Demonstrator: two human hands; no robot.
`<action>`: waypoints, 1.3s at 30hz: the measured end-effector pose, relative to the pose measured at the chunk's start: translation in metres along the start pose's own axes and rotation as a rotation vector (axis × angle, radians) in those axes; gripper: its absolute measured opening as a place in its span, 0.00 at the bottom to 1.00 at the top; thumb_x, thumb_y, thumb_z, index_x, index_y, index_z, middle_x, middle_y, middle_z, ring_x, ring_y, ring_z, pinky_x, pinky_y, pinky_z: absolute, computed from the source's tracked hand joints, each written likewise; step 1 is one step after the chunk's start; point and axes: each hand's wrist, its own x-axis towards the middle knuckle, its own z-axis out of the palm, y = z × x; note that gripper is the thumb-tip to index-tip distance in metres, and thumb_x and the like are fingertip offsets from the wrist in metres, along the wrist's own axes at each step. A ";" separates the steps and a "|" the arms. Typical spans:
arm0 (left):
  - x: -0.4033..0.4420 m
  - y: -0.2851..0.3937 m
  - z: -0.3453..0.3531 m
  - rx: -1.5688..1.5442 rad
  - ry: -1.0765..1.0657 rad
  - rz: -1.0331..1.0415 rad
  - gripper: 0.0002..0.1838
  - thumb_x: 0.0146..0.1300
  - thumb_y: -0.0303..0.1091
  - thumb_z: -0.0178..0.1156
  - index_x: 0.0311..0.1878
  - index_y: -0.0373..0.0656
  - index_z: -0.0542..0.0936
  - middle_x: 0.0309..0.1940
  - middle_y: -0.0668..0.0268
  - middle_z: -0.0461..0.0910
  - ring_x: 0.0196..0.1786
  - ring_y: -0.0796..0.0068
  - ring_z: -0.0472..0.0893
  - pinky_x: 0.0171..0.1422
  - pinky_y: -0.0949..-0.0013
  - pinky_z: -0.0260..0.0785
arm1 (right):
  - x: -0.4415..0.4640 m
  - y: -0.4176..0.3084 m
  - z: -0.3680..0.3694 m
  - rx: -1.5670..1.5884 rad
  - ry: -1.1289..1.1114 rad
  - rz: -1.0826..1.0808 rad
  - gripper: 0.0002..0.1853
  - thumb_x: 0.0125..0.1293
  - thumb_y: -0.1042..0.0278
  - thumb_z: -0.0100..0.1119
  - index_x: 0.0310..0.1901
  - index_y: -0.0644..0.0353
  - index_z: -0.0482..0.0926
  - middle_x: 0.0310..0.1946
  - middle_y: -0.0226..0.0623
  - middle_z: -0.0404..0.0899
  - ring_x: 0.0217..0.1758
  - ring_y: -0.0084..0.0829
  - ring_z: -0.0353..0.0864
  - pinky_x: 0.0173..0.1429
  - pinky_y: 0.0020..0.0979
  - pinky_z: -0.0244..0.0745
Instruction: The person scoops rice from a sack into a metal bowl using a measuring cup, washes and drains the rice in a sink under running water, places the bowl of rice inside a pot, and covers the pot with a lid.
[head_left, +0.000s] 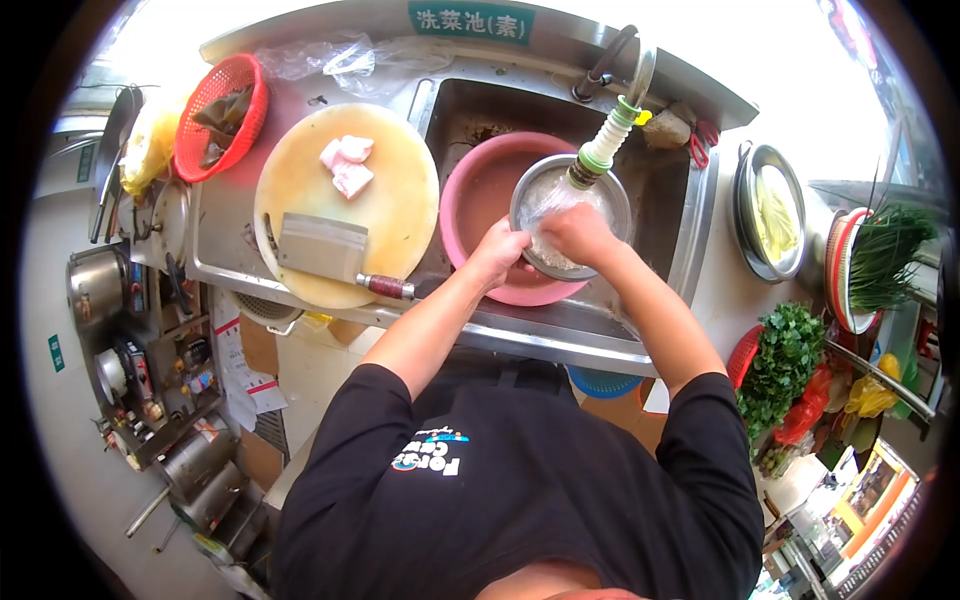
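My left hand (500,252) grips the near-left rim of a metal bowl (622,205), thumb over the edge. Inside the bowl, my right hand (578,236) is curled with its fingers down among pale, wet contents (552,195); what it holds is hidden. The faucet's ribbed nozzle (606,142) points into the bowl, with clear water around the hand. The bowl is over the right part of a pink basin (455,185) containing brownish water, in the metal sink (470,100).
Left of the sink, a round cutting board (400,160) bears a cleaver (322,245) and several pinkish-white pieces (350,165). A red basket (255,105) stands beyond it. Bowls (745,210), chives (885,260) and leafy greens (785,360) are at right.
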 end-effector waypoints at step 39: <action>0.003 -0.011 -0.053 -0.140 0.025 0.070 0.19 0.55 0.22 0.51 0.52 0.38 0.71 0.40 0.59 0.79 0.33 0.67 0.80 0.24 0.69 0.72 | 0.107 0.107 -0.137 1.012 0.822 0.765 0.03 0.60 0.75 0.51 0.30 0.61 0.74 0.23 0.30 0.70 0.26 0.25 0.70 0.29 0.33 0.66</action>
